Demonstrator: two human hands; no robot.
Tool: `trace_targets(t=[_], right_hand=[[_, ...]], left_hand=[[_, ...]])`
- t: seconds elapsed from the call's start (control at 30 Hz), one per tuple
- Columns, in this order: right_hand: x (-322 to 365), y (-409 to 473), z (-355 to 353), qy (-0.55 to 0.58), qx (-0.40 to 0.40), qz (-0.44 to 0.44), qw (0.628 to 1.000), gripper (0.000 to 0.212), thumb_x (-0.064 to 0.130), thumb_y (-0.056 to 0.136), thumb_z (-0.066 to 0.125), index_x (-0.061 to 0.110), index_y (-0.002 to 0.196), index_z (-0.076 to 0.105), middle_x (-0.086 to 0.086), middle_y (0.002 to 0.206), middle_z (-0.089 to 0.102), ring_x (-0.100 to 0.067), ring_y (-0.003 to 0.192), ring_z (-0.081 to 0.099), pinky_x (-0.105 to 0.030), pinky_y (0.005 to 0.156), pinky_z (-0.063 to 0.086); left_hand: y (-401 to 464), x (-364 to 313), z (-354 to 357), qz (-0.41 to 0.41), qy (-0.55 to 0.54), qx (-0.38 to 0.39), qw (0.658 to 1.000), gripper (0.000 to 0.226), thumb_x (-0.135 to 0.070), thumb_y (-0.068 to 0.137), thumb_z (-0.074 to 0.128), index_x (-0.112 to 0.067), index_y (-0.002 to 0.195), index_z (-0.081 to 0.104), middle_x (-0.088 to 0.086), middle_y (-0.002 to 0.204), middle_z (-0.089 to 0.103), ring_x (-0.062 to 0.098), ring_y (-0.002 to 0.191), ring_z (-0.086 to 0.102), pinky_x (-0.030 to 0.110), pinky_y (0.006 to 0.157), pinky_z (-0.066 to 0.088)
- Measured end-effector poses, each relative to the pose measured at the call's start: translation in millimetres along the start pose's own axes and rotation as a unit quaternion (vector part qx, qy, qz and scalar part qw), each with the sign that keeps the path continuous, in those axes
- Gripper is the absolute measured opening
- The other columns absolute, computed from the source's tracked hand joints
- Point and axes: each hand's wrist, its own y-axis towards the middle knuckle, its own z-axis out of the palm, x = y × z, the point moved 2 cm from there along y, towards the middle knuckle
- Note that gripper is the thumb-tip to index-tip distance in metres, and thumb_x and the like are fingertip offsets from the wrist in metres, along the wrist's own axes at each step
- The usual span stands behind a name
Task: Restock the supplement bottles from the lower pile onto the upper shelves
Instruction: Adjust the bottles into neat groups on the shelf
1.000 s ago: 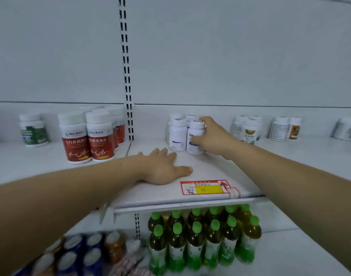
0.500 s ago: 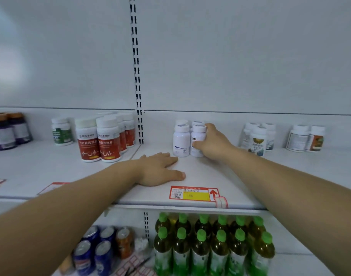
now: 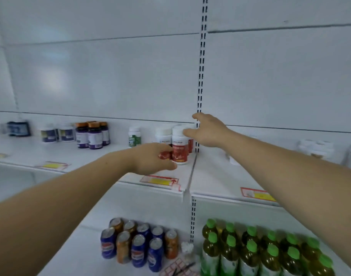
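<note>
Hands (image 3: 150, 158) (image 3: 207, 130) at red-labelled bottles (image 3: 179, 146)

A shop aisle — white slotted shelving (image 3: 190, 166), price tags (image 3: 159, 180), rows of supplement bottles (image 3: 179, 144), cans (image 3: 138, 250), drinks (image 3: 250, 253).

Smooth white shelf (image 3: 208, 172), looks like painted metal with a soft sheen, and the back panel (image 3: 110, 76) throws a glossy glare. Red-label bottles (image 3: 179, 145) look plastic, matt white caps. Below, shiny metal cans (image 3: 138, 244) and clear glossy plastic drink bottles (image 3: 250, 255) with green caps.
</note>
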Motion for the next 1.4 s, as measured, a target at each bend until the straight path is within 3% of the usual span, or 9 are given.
trace_targets(t=[0.1,0.27,0.4,0.57,0.83,1.0,1.2,1.33,1.4], right_hand=[[94.2,10.2,41.4,0.009,0.023,-0.062,0.998,0.075,0.056,0.082,0.056,0.022,0.145,0.032,-0.005,0.149,0.035,-0.026,0.132,0.038,-0.033,0.098,0.034],[267.8,15.3,130.2,0.030,0.083,-0.183,0.979,0.064,0.056,0.083,0.056,0.024,0.136,0.042,-0.005,0.139,0.046,-0.025,0.116,0.049,-0.033,0.087,0.041],[391.6,-8.9,204.1,0.073,0.144,-0.252,0.954,0.073,0.059,0.085,0.054,0.025,0.146,0.031,-0.003,0.149,0.035,-0.024,0.130,0.040,-0.033,0.097,0.035],[497.3,-30.2,291.9,0.085,0.219,-0.305,0.923,0.070,0.056,0.086,0.055,0.024,0.145,0.033,-0.003,0.150,0.036,-0.025,0.130,0.040,-0.034,0.097,0.035],[545.8,21.6,451.7,0.065,0.291,-0.256,0.920,0.068,0.056,0.084,0.057,0.024,0.141,0.038,-0.005,0.145,0.042,-0.025,0.127,0.043,-0.031,0.090,0.035],[547.4,73.4,553.5,0.052,0.327,-0.205,0.921,0.062,0.055,0.083,0.057,0.021,0.133,0.044,-0.007,0.137,0.050,-0.026,0.119,0.049,-0.031,0.080,0.036],[542.1,129.8,647.5,0.037,0.363,-0.102,0.925,0.054,0.054,0.086,0.053,0.018,0.126,0.048,-0.008,0.129,0.054,-0.026,0.108,0.053,-0.028,0.072,0.033],[537.6,148.4,689.2,0.035,0.359,-0.031,0.932,0.057,0.048,0.085,0.058,0.017,0.131,0.046,-0.008,0.132,0.052,-0.026,0.113,0.052,-0.027,0.075,0.033],[540.3,153.6,711.0,0.036,0.350,0.003,0.936,0.053,0.047,0.085,0.058,0.015,0.127,0.048,-0.008,0.128,0.055,-0.025,0.107,0.052,-0.027,0.073,0.033]], left_hand=[[-61.9,72.6,-30.1,-0.057,0.012,-0.023,0.998,0.070,-0.060,0.083,0.054,-0.036,0.144,0.030,-0.011,0.152,0.028,0.012,0.135,0.032,0.027,0.103,0.025],[-182.8,199.8,-59.9,-0.168,0.025,-0.060,0.984,0.070,-0.058,0.082,0.057,-0.034,0.143,0.032,-0.009,0.151,0.030,0.013,0.135,0.032,0.030,0.108,0.025],[-275.9,290.9,-58.5,-0.269,0.014,-0.072,0.960,0.067,-0.052,0.084,0.059,-0.028,0.142,0.036,-0.004,0.149,0.035,0.016,0.133,0.036,0.028,0.105,0.027],[-356.4,389.6,-48.9,-0.368,-0.034,-0.074,0.926,0.062,-0.051,0.083,0.060,-0.027,0.138,0.042,0.001,0.142,0.045,0.018,0.122,0.047,0.028,0.096,0.037],[-362.6,539.2,-26.4,-0.408,-0.068,-0.081,0.907,0.058,-0.050,0.084,0.059,-0.026,0.134,0.045,0.000,0.138,0.048,0.017,0.121,0.048,0.028,0.097,0.039],[-327.6,633.7,-12.0,-0.419,-0.074,-0.037,0.904,0.057,-0.051,0.085,0.057,-0.030,0.135,0.043,0.000,0.136,0.048,0.016,0.114,0.049,0.023,0.083,0.034],[-285.1,756.4,-2.6,-0.402,-0.123,0.034,0.907,0.060,-0.048,0.086,0.059,-0.028,0.138,0.039,0.000,0.145,0.038,0.020,0.121,0.049,0.027,0.096,0.037],[-253.1,826.7,12.6,-0.357,-0.119,0.098,0.921,0.063,-0.046,0.087,0.059,-0.026,0.142,0.035,0.001,0.150,0.031,0.020,0.133,0.037,0.031,0.106,0.032],[-235.4,862.9,21.8,-0.324,-0.108,0.130,0.931,0.064,-0.047,0.087,0.058,-0.026,0.143,0.034,0.002,0.151,0.029,0.021,0.135,0.033,0.032,0.108,0.030]])
